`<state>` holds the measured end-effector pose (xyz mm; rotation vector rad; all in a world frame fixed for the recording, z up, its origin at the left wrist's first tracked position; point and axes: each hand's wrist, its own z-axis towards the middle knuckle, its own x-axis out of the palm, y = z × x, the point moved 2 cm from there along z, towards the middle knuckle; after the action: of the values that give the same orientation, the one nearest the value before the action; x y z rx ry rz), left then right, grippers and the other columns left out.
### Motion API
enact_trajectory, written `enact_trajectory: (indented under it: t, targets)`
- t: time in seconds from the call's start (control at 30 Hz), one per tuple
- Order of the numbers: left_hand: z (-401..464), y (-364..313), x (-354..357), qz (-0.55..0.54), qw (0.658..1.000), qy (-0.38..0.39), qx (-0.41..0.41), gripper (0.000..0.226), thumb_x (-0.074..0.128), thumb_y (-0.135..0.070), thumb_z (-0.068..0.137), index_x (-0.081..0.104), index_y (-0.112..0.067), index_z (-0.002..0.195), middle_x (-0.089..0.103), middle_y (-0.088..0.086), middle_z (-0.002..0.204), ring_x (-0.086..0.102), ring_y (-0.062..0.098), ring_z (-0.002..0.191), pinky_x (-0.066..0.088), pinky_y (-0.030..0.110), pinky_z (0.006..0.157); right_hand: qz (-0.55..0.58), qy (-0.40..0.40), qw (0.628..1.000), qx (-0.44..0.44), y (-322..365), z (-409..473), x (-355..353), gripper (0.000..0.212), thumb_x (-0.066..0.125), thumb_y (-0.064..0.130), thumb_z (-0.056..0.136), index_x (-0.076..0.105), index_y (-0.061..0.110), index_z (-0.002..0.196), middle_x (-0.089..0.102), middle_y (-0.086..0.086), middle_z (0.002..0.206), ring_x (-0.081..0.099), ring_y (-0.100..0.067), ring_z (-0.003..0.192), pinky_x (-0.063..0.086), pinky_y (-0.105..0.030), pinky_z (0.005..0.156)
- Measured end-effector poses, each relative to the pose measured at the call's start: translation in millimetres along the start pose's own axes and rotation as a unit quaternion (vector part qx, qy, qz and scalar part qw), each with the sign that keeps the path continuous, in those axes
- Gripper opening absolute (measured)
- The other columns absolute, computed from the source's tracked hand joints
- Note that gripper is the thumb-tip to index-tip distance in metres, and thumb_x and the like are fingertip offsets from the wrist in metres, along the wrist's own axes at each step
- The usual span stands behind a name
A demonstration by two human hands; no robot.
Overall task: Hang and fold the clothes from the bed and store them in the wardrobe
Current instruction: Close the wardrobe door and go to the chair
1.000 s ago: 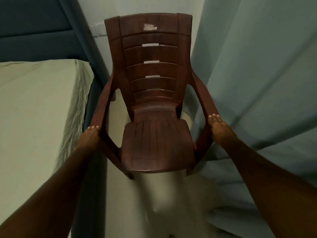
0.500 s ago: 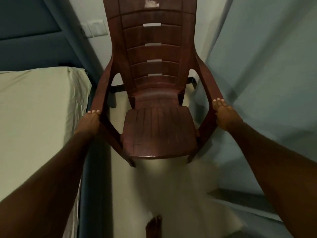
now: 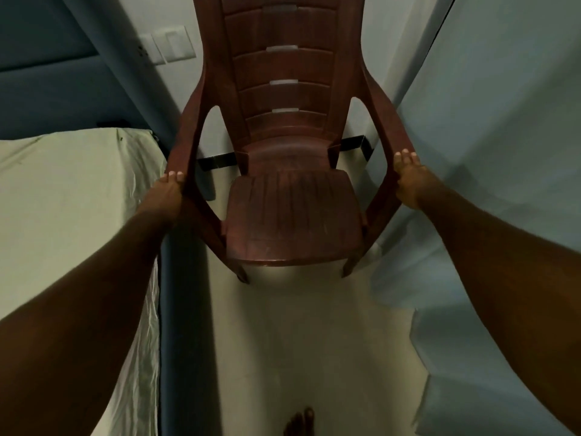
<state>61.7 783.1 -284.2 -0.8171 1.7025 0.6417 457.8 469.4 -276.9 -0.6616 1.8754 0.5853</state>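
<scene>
A dark brown plastic armchair point(image 3: 292, 212) faces me in the narrow aisle, its back toward the far wall. My left hand point(image 3: 165, 193) grips the chair's left armrest, fingers curled over the top. My right hand point(image 3: 410, 177) grips the right armrest the same way. The chair's front legs look slightly off the pale floor point(image 3: 276, 341). The bed point(image 3: 63, 199) with a pale green sheet lies to the left; no clothes show on its visible part. The wardrobe is out of view.
A light blue curtain point(image 3: 490, 152) hangs along the right side and pools on the floor. The bed's dark blue frame point(image 3: 182, 309) borders the aisle on the left. A white switch plate point(image 3: 166, 47) is on the far wall. My bare foot point(image 3: 298, 423) shows at the bottom.
The chair has moved away from me toward the far wall, carried by both hands. My view has tilted down, showing more floor and my foot.
</scene>
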Motion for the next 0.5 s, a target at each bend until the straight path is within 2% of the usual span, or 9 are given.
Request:
enact_trajectory:
  t: [0.1, 0.3, 0.4, 0.5]
  targets:
    - [13, 3, 0, -0.011, 1.000, 0.000, 0.001, 0.078, 0.056, -0.009, 0.099, 0.008, -0.004, 0.160, 0.011, 0.022, 0.166, 0.015, 0.040, 0.153, 0.021, 0.053, 0.123, 0.007, 0.009, 1.000, 0.002, 11, 15, -8, 0.092, 0.058, 0.000, 0.095, -0.005, 0.006, 0.161, -0.009, -0.013, 0.170, -0.006, -0.029, 0.157, 0.009, -0.046, 0.127]
    - [25, 7, 0, -0.009, 1.000, -0.022, -0.001, 0.079, 0.060, -0.010, 0.097, 0.013, -0.007, 0.160, 0.018, 0.021, 0.165, 0.025, 0.042, 0.149, 0.026, 0.055, 0.120, 0.001, 0.006, 1.000, 0.005, 17, 26, -10, 0.093, 0.060, 0.001, 0.094, -0.005, 0.006, 0.161, -0.008, -0.013, 0.170, -0.006, -0.029, 0.157, 0.008, -0.048, 0.127]
    - [24, 8, -5, -0.011, 1.000, 0.007, -0.008, 0.081, 0.060, -0.014, 0.097, 0.010, -0.009, 0.161, 0.014, 0.020, 0.166, 0.020, 0.040, 0.151, 0.024, 0.054, 0.122, -0.013, 0.021, 1.000, 0.013, 15, 22, -12, 0.096, 0.061, 0.002, 0.095, -0.008, 0.006, 0.161, -0.012, -0.012, 0.170, -0.008, -0.029, 0.157, 0.006, -0.049, 0.126]
    - [16, 0, -14, -0.033, 0.998, 0.055, -0.012, 0.087, 0.059, -0.022, 0.100, 0.000, -0.009, 0.161, 0.002, 0.016, 0.169, 0.007, 0.035, 0.155, 0.016, 0.052, 0.125, -0.026, 0.043, 0.998, 0.026, 22, 17, -14, 0.098, 0.061, 0.003, 0.095, -0.012, 0.007, 0.160, -0.016, -0.012, 0.169, -0.011, -0.030, 0.156, 0.006, -0.051, 0.125]
